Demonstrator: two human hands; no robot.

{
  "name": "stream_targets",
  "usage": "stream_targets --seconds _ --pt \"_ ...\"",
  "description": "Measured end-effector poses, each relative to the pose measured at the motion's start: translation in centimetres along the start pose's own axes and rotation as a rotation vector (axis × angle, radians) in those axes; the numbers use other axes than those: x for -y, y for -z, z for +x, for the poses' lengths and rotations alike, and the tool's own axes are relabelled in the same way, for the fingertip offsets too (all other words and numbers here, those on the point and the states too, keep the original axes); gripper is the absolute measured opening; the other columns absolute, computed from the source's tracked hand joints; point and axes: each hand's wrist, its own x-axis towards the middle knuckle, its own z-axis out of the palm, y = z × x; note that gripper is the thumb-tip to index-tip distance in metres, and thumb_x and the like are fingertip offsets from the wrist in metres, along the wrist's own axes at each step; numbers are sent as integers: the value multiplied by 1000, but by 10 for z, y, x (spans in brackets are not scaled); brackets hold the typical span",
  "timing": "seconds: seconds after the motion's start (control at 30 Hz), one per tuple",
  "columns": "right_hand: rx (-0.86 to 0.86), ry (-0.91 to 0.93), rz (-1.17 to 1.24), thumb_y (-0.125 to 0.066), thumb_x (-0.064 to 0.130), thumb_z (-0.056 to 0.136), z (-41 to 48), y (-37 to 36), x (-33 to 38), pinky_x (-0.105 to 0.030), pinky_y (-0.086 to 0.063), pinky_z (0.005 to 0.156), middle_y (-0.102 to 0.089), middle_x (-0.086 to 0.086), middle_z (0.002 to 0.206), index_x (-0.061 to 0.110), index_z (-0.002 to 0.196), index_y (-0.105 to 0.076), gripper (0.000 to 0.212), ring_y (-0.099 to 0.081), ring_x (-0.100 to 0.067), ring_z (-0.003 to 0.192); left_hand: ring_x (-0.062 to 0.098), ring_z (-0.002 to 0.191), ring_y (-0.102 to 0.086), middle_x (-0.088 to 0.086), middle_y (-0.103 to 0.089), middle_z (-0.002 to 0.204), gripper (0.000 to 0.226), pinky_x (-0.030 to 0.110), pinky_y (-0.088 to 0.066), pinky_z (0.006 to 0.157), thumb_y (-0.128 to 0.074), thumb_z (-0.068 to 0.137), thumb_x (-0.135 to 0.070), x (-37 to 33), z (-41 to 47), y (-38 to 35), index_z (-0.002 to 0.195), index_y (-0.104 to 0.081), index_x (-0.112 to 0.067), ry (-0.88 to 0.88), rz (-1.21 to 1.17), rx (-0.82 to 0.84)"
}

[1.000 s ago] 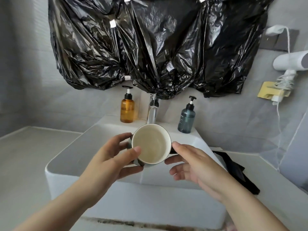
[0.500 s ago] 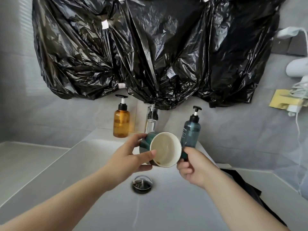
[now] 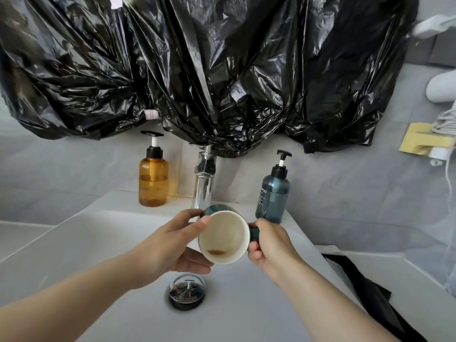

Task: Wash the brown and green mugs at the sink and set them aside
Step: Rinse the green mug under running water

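Over the white sink basin (image 3: pixel 98 243), just in front of the chrome faucet (image 3: pixel 203 186) and above the drain stopper (image 3: pixel 186 291), the person is holding the green mug (image 3: pixel 223 236) in both hands, tipping it so that its cream inside is facing the camera. The left hand (image 3: pixel 170 245) is cupping the mug's body, its fingers curling underneath and the thumb lying on the rim. The right hand (image 3: pixel 271 245) is gripping the dark handle (image 3: pixel 254 233), its fingers wrapping round it. A small brown stain (image 3: pixel 217 252) is sitting low on the inner wall and no water is showing at the spout, so the washing is probably only beginning. The brown mug is not appearing anywhere in view. To do this step well, the right hand should be carrying the weight by the handle while the left is letting go to open the tap, whose top seems to be lying half hidden under the hanging black plastic sheeting (image 3: pixel 209 70). Once water is running, the mug should be tilting so the stream is landing on the stain, with the left fingers rubbing it loose. Working low in the basin should be limiting splashes onto the amber pump bottle (image 3: pixel 153 178) and the blue-grey pump bottle (image 3: pixel 272 193) standing either side of the faucet. Wet glaze is likely slippery, so the grip on the handle is going to need firmness.
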Motion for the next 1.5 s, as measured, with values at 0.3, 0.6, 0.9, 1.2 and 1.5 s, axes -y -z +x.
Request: stream_targets --seconds 0.3,0.6,0.9,1.2,1.5 --pt "-1 201 -68 -37 8 97 3 -5 -5 -16 -27 32 -44 -5 65 1 104 -62 26 -31 -11 42 34 77 -74 20 -68 109 34 40 -63 72 -57 94 -40 6 5 4 119 -62 -17 7 -116 -54" --pt "22 447 -232 -36 14 102 0 -3 -3 -16 -31 38 -47 -2 77 22 113 -63 30 -37 -14 52 34 88 -74 17 -70 113 42 46 -60 83 -64 92 -23 7 5 5 132 -53 -22 -138 -89 -39" --pt "8 639 -267 -36 20 105 2 -4 -7 -17 -34 44 -47 1 69 25 114 -61 27 -41 -11 53 26 96 -74 9 -68 121 75 37 -61 82 -73 67 -33 5 2 12 138 -47 -27 -297 51 30" --pt "24 715 -298 -36 17 104 3 -3 -8 -28 -42 54 -44 1 66 32 107 -60 29 -43 -12 59 21 100 -72 1 -58 135 93 42 -58 90 -83 58 -44 6 4 19 141 -43 -36 -417 214 10" --pt "1 708 -316 -36 17 104 5 -1 -10 -28 -40 53 -45 3 64 33 107 -61 30 -42 -8 52 14 96 -73 -3 -53 139 107 45 -56 94 -84 45 -55 6 1 18 141 -40 -41 -423 315 -25"
